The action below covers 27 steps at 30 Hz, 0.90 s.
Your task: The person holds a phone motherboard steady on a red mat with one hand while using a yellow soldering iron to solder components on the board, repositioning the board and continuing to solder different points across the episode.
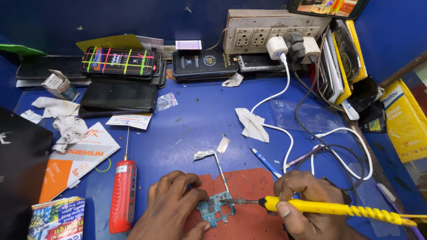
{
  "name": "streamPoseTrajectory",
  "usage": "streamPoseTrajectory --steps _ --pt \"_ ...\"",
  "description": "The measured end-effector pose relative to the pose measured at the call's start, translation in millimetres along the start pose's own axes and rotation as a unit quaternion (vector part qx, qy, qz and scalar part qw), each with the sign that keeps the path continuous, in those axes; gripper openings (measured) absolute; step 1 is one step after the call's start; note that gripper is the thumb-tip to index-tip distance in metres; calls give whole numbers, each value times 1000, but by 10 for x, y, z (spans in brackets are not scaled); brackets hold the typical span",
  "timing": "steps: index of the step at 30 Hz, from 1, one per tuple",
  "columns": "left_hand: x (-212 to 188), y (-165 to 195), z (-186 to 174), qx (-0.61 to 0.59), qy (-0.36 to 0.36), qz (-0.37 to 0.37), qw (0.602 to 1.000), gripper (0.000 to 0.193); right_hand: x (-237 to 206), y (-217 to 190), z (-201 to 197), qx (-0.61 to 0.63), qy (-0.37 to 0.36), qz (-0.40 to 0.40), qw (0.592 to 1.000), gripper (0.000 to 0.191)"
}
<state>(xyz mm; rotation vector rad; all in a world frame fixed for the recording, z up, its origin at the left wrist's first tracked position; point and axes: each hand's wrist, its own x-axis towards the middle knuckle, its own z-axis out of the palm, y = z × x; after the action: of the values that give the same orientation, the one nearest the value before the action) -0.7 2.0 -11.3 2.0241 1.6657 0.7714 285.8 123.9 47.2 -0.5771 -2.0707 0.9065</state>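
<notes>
**Soldering iron on a circuit board at the bench's near edge**

The left hand (175, 204) lay fingers-down on a small blue circuit board (215, 209), pinning it flat against a red mat (249, 186) at the near edge of the bench (195, 120). The right hand (307, 200) was closed around a yellow soldering iron (329, 207), its metal tip touching the board's right side. A thin flex strip (217, 162) ran up from the board toward the middle of the bench.

No open containers showed. A clear plastic bag (309, 116) lay flat toward the right edge, and a smaller bag (166, 102) sat nearer the middle; what either held could not be told.

Just left of the left hand lay a red tool (122, 195) with a thin probe pointing away. Beyond it, along the left edge, were an orange and white packet (78, 158) and crumpled white cloths (66, 126). Phones (118, 95) were stacked toward the far left corner, with more along the far edge. A socket strip (271, 31) stood at the far edge, holding a white charger (276, 46), whose cable (284, 129) looped down the bench to the right hand. A blue pen (264, 160) lay just beyond the mat, near black cables (329, 149) coiled by the right edge.
</notes>
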Motion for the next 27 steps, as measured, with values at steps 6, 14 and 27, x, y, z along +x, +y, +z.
streamPoseTrajectory --steps 6,14,27 --pt "10 3 -9 -2 -7 -2 1000 54 5 8 4 16 9 -12 1000 15" --pt "-4 7 -7 -3 -6 -8 1000 52 -6 -1 -2 4 8 1 1000 14" --pt "4 12 -15 3 1 2 1000 53 -12 3 -9 3 2 7 1000 13"
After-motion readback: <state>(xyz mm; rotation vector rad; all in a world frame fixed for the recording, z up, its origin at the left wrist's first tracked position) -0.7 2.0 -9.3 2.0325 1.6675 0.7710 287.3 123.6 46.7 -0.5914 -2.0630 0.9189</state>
